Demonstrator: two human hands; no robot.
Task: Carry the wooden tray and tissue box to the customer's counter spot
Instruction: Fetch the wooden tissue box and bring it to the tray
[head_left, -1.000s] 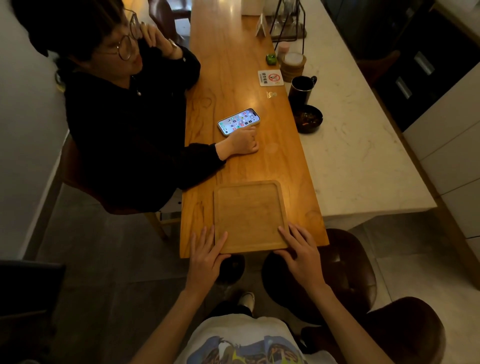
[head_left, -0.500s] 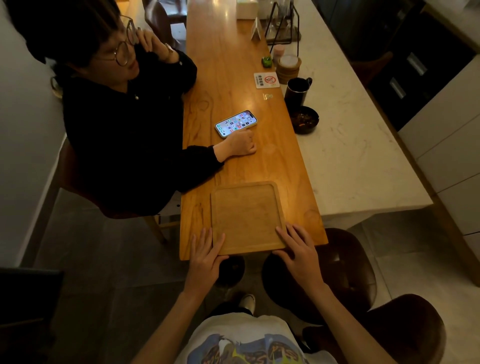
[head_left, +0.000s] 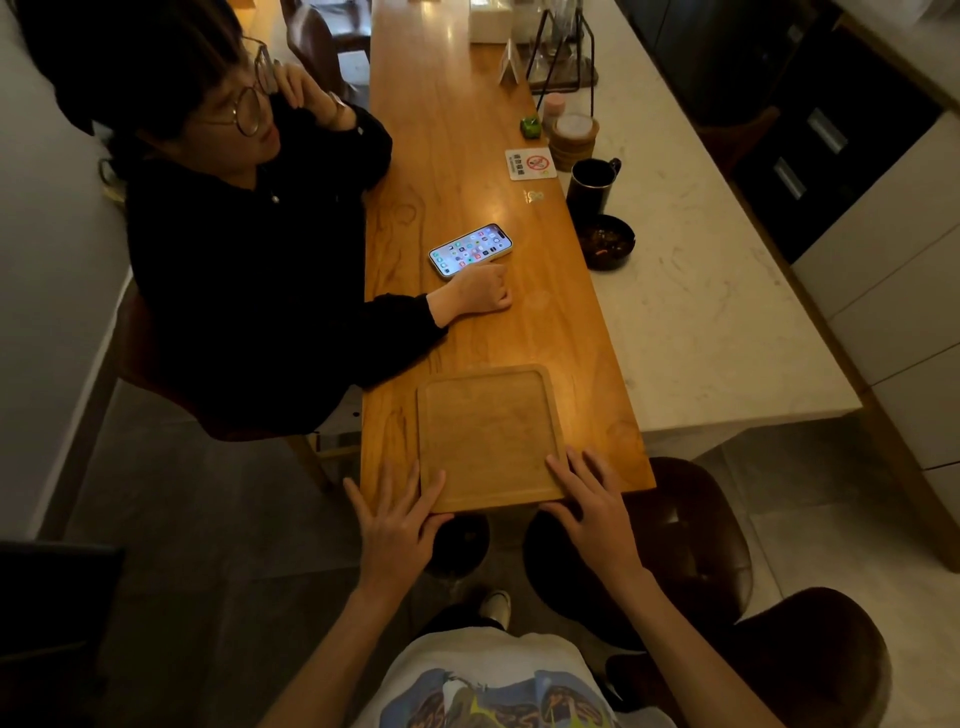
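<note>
Both hands (head_left: 400, 519) flat at rounded-corner wooden tray (head_left: 488, 441), smooth counter (head_left: 447, 156).

The wearer's forearms are bare, with no sleeves reaching the wrists, and neither the left hand (head_left: 397, 525) nor the right hand (head_left: 597, 512) shows rings or a watch. At six o'clock a white T-shirt (head_left: 498, 680) carries a printed graphic in blue, yellow-green and brown. Just above its hem, a light shoe (head_left: 496, 605) shows.
</note>
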